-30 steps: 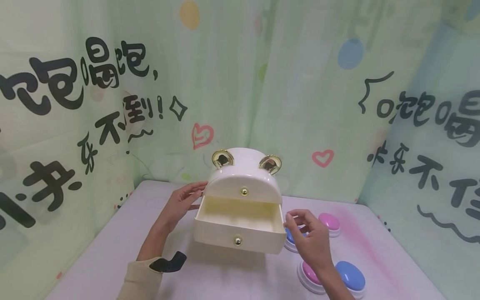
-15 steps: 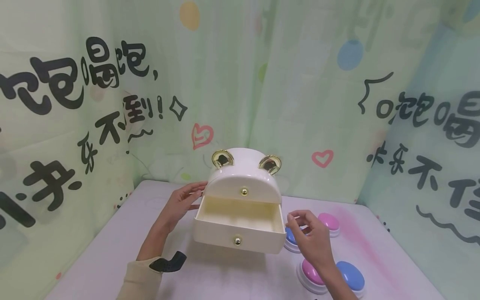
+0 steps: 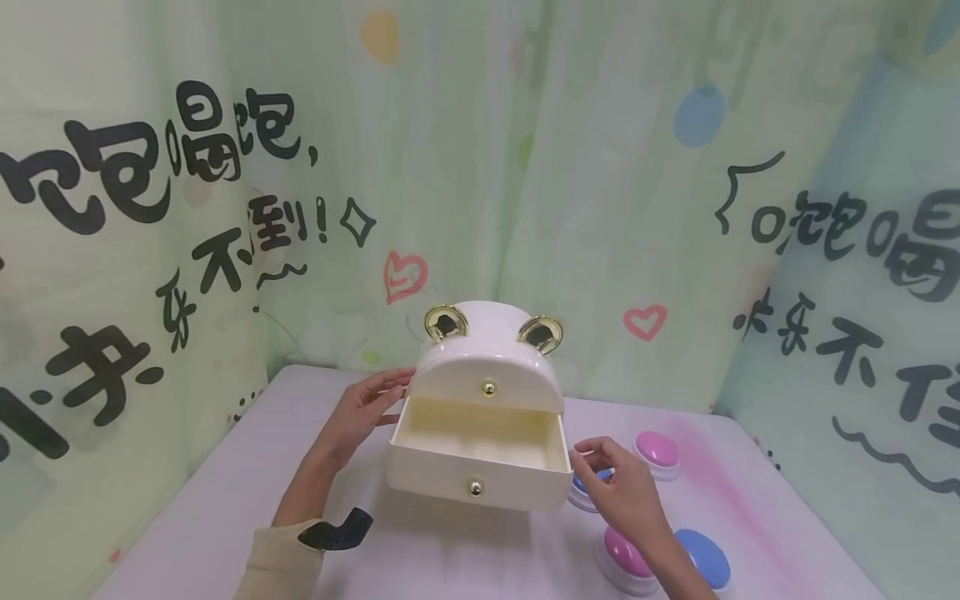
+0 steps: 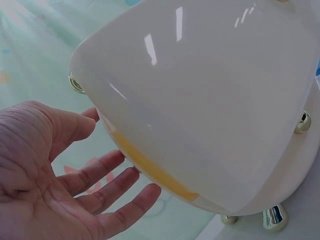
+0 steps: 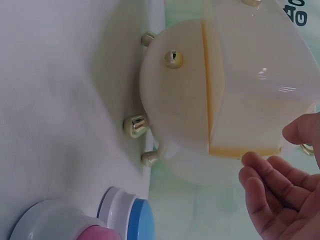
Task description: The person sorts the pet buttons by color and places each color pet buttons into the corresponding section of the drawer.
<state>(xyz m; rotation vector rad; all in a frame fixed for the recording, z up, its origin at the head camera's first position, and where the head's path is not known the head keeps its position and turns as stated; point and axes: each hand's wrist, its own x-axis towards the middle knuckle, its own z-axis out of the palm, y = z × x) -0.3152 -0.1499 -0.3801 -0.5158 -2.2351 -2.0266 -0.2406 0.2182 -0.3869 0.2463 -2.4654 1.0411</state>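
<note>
A white drawer chest (image 3: 487, 337) with two gold-rimmed round ears and gold knobs stands mid-table on short gold feet. Its lower drawer (image 3: 480, 477) is pulled out, and the cream inside that shows holds nothing. On the chest's left side is my left hand (image 3: 367, 408), thumb apart and fingers spread. In the left wrist view its fingertips (image 4: 145, 197) lie along the chest's edge beside a yellow strip (image 4: 155, 167). Near the drawer's front right corner is my right hand (image 3: 618, 483), fingers loosely bent. The right wrist view has its fingertips (image 5: 250, 159) right at the edge.
Several dome-topped buttons on white bases stand at the right, including a pink one (image 3: 657, 450) at the back and a blue one (image 3: 702, 557) in front. Behind my right hand is another blue button (image 3: 581, 492). Printed curtains (image 3: 600, 208) surround the table (image 3: 315, 442).
My right hand has lowered slightly at the drawer's front right corner. The left hand, chest and drawer keep their places; the head view has tilted up a little.
</note>
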